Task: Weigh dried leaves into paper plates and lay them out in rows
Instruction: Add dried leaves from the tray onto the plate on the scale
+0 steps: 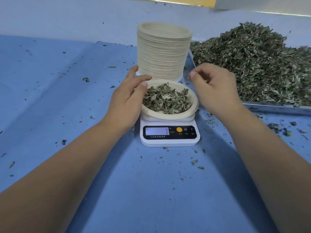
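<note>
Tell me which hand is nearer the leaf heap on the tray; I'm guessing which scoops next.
Right. The right hand hovers just left of the leaf heap, beside the filled plate; the left hand is at that plate's opposite, left rim.

dried leaves (252, 64), tray (276, 107) beyond right edge

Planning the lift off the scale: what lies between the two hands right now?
The leaf-filled paper plate on the scale sits between the left hand and right hand, shown in the head view.
</note>
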